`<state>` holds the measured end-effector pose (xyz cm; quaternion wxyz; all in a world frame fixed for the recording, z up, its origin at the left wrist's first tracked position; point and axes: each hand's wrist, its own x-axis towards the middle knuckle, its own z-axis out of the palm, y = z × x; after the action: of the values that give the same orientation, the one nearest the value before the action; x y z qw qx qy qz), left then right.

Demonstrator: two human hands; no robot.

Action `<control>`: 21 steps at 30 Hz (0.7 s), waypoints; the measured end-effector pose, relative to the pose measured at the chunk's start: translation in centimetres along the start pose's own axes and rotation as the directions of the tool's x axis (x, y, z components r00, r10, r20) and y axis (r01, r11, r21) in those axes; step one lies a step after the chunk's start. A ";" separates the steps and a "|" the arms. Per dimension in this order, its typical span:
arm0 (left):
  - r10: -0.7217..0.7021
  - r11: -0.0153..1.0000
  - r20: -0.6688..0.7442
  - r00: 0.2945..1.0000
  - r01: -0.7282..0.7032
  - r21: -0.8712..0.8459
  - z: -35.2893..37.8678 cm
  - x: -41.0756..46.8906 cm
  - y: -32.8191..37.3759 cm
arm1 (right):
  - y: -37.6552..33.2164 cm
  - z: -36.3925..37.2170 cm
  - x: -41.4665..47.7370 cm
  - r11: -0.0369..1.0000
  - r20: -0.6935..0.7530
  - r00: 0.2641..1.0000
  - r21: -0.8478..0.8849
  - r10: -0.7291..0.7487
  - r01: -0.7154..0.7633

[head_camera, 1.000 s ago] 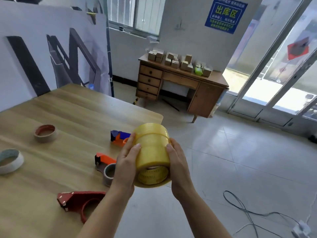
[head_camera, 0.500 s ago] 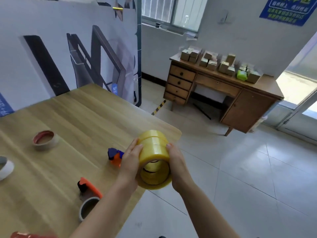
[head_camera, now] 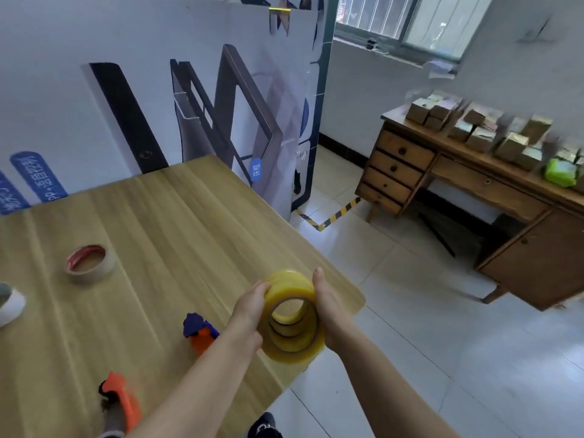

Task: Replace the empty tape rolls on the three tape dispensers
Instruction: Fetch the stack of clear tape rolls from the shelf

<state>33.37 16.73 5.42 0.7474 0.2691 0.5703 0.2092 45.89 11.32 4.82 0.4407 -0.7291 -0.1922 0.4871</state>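
Tipped core-on toward the camera since the earlier frame, the stack of yellow tape rolls hangs over the surface corner, with the left hand and right hand fingers gripping its sides. The blue-orange dispenser lies just left, nearest the left hand.

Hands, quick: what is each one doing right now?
Left hand: holding the stack of yellow tape rolls, left side.
Right hand: holding the same stack, right side.
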 end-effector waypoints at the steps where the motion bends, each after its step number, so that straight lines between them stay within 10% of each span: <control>1: -0.032 0.999 -0.008 0.999 0.032 -0.012 0.3 0.9 0.5 | -0.4 0.0 1.1 1.000 0.011 1.000 -0.017 -0.002 0.002; 21: -0.271 0.962 0.004 0.963 0.271 0.025 2.3 15.0 5.4 | -4.0 1.1 16.0 0.892 0.034 0.909 -0.207 0.416 -0.401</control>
<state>39.48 29.77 -1.74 0.7676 0.1985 0.6016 0.0971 52.77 25.31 -0.61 0.2469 -0.7733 -0.0986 0.5756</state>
